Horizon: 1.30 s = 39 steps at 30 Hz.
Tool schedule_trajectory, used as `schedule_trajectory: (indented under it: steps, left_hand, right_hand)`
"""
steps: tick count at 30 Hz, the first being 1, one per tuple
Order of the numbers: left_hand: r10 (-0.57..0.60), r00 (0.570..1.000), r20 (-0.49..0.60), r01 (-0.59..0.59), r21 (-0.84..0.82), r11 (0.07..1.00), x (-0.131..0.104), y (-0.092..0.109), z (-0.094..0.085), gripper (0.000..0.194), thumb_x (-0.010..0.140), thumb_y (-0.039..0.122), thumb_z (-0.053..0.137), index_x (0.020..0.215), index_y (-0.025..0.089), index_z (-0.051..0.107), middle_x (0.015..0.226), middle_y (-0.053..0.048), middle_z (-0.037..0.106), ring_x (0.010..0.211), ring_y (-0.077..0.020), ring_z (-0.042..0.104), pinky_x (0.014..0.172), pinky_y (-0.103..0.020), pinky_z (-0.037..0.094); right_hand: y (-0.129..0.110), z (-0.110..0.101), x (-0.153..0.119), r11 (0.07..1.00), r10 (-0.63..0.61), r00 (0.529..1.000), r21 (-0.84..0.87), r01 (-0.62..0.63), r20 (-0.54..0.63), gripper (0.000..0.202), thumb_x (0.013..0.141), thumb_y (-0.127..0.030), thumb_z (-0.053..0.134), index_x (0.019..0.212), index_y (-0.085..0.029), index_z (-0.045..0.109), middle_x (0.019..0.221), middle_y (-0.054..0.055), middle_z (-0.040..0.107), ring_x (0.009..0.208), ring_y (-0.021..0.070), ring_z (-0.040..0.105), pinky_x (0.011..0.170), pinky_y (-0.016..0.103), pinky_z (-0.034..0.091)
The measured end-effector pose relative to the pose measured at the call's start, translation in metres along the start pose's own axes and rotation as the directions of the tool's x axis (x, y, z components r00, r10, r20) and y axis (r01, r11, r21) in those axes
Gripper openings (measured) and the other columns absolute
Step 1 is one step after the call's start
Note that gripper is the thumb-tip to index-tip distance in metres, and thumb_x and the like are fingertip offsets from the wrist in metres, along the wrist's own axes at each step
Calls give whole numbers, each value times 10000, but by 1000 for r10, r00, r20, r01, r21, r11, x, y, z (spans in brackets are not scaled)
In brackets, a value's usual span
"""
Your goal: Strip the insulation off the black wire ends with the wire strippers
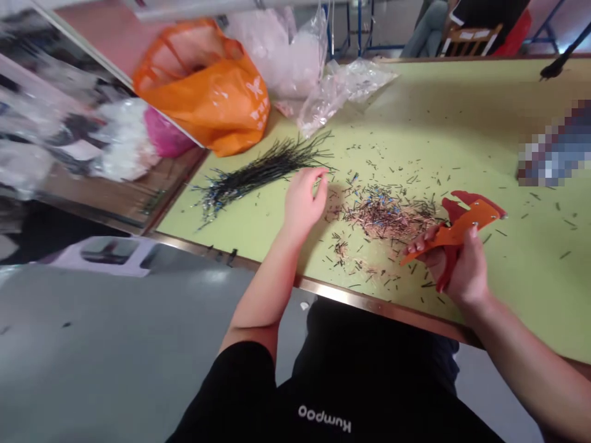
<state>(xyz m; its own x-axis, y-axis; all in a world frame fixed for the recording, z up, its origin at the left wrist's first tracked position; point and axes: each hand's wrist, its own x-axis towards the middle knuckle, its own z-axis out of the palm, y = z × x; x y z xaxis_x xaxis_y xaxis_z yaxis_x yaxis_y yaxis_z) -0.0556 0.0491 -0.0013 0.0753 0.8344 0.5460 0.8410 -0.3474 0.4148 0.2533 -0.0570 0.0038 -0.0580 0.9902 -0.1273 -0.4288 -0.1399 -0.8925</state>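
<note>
In my right hand is an orange-and-red wire stripper, its jaws pointing up and to the right above the table. My fingers wrap around its handles. My left hand is closed, thumb and forefinger curled together beside the right-hand ends of a bundle of black wires. Whatever the left fingertips may hold is too small to make out. The bundle's other ends show bluish tips and bare metal. Between my hands lies a heap of wire scraps, black, blue and copper-coloured.
Loose clippings are scattered over the yellow-green table. An orange bag and clear plastic bags stand at the back left. A black cable lies at the far right, near a blurred object. A seated person is beyond the table.
</note>
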Motion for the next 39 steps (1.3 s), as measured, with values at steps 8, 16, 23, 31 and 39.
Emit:
schedule_trajectory:
  steps: [8,16,23,31,39]
  left_hand:
    - [-272,861,430,-7,544,839,46,-109,-12,475,1012,269,447,1416,159,671,1444,-186,648,1285,-376,583,1046,-524,507]
    - [-386,793,472,-30,663,748,70,-126,-9,493,1012,288,380,1265,93,756,1328,-268,693,1257,-427,633,1040,-563,489]
    - [-450,855,259,166,685,710,94,-113,-42,453,1034,296,406,1308,75,690,1304,-240,714,1192,-360,649,1037,-545,481]
    - [-344,926,-154,374,484,791,131,-129,-97,417,1101,514,377,1257,181,572,1265,-74,695,1121,-235,568,1143,-544,431]
    - [105,990,-90,-69,337,939,122,-95,-108,929,921,925,121,1267,212,605,1230,-65,710,1133,-253,588,1103,-549,481]
  right_hand:
    - [-2,-1,3,997,-5,999,77,2,34,572,887,-793,622,804,-239,738,757,68,630,727,265,670,725,455,618]
    - [-12,-8,11,988,-90,994,121,97,-58,626,826,-821,683,784,-197,714,750,57,652,712,265,729,657,421,615]
    - [-14,-11,12,982,-99,994,156,106,-54,599,871,-789,663,788,-196,689,776,63,659,702,248,719,673,421,611]
    - [-10,-16,14,986,-83,996,143,86,-24,585,976,-764,519,849,-211,659,797,73,666,801,246,722,769,426,609]
    - [-13,-15,15,985,-109,994,131,112,-29,575,949,-772,570,863,-208,646,808,70,680,823,239,721,773,423,628]
